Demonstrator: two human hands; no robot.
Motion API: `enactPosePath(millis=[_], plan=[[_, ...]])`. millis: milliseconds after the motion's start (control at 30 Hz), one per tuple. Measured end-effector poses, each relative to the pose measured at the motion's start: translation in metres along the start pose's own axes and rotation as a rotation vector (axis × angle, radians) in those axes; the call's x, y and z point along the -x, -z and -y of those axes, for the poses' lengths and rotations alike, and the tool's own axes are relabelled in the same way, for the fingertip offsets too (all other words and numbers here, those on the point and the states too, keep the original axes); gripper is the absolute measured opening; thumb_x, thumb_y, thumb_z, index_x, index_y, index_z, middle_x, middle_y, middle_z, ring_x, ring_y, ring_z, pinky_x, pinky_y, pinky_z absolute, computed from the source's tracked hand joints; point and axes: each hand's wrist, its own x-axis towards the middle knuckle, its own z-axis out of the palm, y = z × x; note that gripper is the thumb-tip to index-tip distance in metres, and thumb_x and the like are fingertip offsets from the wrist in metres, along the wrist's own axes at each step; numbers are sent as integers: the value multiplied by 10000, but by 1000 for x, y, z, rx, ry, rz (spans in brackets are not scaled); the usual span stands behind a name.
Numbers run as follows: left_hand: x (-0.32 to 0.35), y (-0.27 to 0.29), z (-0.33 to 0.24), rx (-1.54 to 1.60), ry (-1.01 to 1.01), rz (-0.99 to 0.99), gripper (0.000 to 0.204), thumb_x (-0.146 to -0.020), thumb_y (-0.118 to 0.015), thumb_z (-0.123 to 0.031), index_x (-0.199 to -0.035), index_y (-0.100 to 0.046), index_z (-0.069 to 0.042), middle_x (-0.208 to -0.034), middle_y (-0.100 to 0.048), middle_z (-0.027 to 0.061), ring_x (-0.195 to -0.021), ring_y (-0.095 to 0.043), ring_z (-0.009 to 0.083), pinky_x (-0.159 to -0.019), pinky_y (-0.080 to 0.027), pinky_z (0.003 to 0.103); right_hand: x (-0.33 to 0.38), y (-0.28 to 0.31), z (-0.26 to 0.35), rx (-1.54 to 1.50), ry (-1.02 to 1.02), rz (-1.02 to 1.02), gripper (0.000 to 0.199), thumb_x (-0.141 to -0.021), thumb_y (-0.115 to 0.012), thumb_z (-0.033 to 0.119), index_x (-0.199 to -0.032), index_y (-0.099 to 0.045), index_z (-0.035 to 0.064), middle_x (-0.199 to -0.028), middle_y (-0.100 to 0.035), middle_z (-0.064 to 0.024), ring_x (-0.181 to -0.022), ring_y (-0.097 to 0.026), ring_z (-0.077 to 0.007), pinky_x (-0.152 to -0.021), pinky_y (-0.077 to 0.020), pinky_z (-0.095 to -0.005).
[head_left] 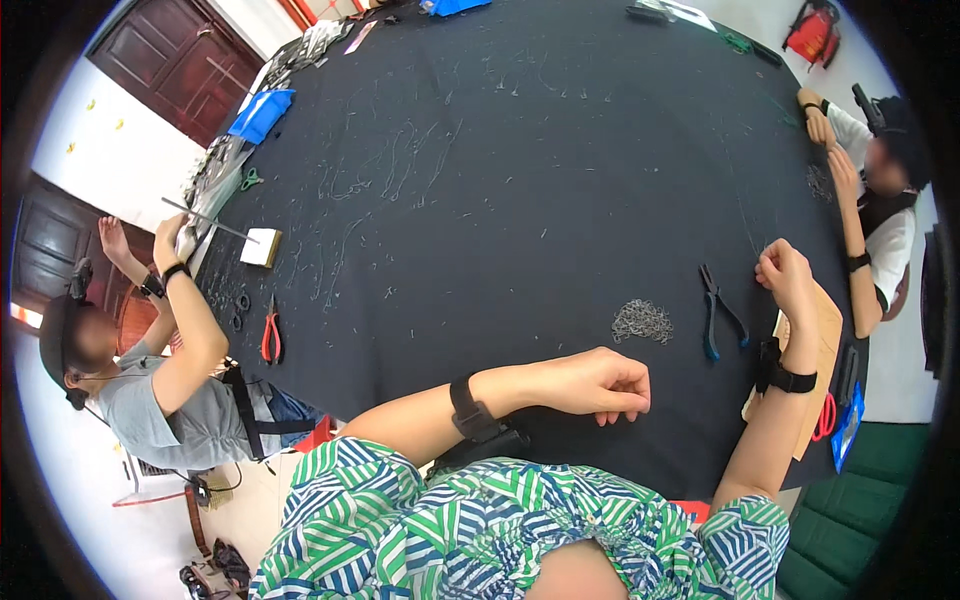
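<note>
Black cloth-covered table (pixel 470 270): metal probably thereby shown up.
Left hand (pixel 605 388): loosely curled.
Right hand (pixel 785 275): fingertips gathered; contents cannot be told.
Blue-handled black pliers (pixel 711 294): laid near right hand, presumably for reach.
Silvery metal-link heap (pixel 642 321): kept beyond left hand.

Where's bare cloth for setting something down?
Free: black cloth between the left hand, metal pile and blue-handled pliers. Crowded: left, around the red-handled pliers and white block; right, around the brown sheet.
</note>
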Motion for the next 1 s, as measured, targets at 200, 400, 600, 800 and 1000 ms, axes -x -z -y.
enactPosePath(millis=[200,400,600,800,1000], plan=[[-4,2,2,-4,-16,14,221,-1007,-588,-249,-999,-631,-32,-830,-678,35,-645,-621,78,-593,-533,236,5,9,7,-24,-1,43,107,-898,-570,77,-854,-587,-20,-764,-675,-93,-678,-672,-148,-610,-529,-284],[-2,2,-4,26,37,-22,189,-1005,-600,-222,-1030,-648,-41,-874,-686,26,-700,-620,71,-598,-527,228,-7,11,-4,-33,34,161,144,-948,-560,124,-871,-579,4,-804,-661,-59,-743,-671,-135,-665,-550,-266],[-8,-1,-5,7,83,-22,204,-999,-609,-214,-1011,-652,-16,-874,-679,35,-702,-608,70,-600,-516,222,1,23,4,99,-50,160,151,-943,-566,117,-927,-603,-29,-821,-691,-101,-760,-699,-166,-679,-570,-284],[-8,-2,-3,20,108,-19,180,-1001,-607,-203,-1013,-647,-28,-874,-672,34,-707,-600,63,-601,-504,214,-3,14,-15,78,-12,151,159,-956,-571,136,-966,-601,-20,-867,-691,-90,-797,-695,-161,-700,-565,-285],[-13,9,-2,302,58,1,223,-1000,-608,-255,-1013,-650,-37,-904,-677,20,-745,-600,60,-684,-517,225,16,36,31,-148,28,271,133,-982,-550,157,-976,-570,25,-904,-667,-51,-835,-662,-120,-746,-526,-252]])
